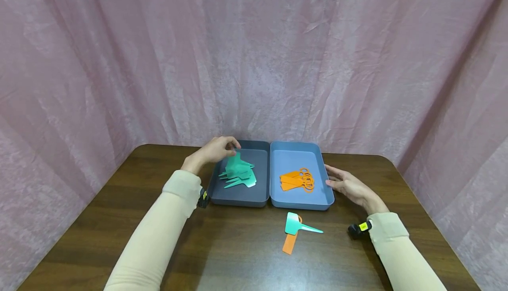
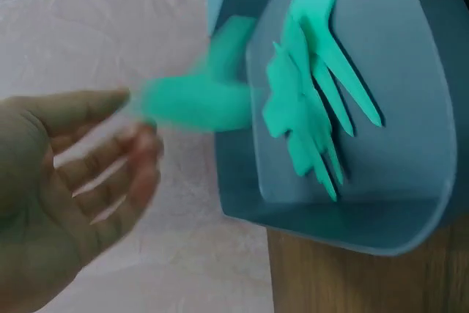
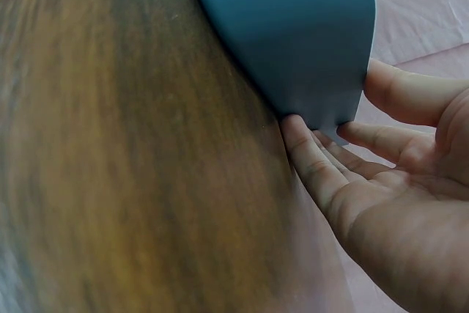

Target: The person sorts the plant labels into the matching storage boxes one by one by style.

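My left hand (image 1: 219, 149) is over the dark grey tray (image 1: 259, 197), its thumb and fingers apart. Just past its fingertips in the left wrist view, a green T-shaped plant label (image 2: 194, 102) is blurred and seems to be in the air, clear of the fingers. More green labels (image 2: 322, 42) lie in a loose pile on that tray's floor. My right hand (image 1: 349, 187) touches the outer right side of the blue tray (image 1: 291, 153) with fairly straight fingers (image 3: 311, 155). Inside the blue tray lie several orange tags (image 1: 291, 180) with ring-like hooked ends.
In front of the blue tray, a green T-shaped label (image 1: 293, 223) lies across an orange tag (image 1: 289, 244) on the brown wooden table (image 1: 238, 247). Both trays stand side by side near the table's back edge. A pink curtain (image 1: 254, 61) hangs behind.
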A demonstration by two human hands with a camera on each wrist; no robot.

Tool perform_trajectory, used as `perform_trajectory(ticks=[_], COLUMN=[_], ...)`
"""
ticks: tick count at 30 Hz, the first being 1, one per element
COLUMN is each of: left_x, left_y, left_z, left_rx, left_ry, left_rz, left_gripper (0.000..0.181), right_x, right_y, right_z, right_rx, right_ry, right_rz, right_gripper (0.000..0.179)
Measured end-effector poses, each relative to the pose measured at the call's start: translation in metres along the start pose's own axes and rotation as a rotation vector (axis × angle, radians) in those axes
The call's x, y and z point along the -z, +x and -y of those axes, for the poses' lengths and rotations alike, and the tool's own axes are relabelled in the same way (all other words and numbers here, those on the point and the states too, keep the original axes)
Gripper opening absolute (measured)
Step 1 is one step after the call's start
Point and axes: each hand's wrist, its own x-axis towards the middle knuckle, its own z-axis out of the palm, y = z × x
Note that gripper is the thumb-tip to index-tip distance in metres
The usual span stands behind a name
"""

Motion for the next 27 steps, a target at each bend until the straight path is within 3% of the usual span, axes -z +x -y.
perform_trajectory(ticks=[4, 12, 21, 27], left_x=[-0.001, -0.002, -0.003, -0.013], left_y=[-0.001, -0.003, -0.009, -0.018], left_z=[0.002, -0.001, -0.015, -0.024], left_rx=[0.015, -0.018, -0.069, -0.102], left_ry=[0.012, -0.015, -0.029, -0.075], left_rz=[0.016, 0.022, 0.036, 0.039], left_gripper=[0.027, 0.027, 0.025, 0.025], right_x=[-0.001, -0.002, -0.001, -0.002], right_y=[-0.001, 0.000, -0.004, -0.003], right_z=[0.002, 0.005, 0.003, 0.001], right_rx=[0.001, 0.016, 0.037, 0.036], right_ry=[0.005, 0.001, 0.007, -0.004], right_rz=[0.001, 0.010, 0.019, 0.025], right_gripper=[0.075, 0.075, 0.074, 0.074])
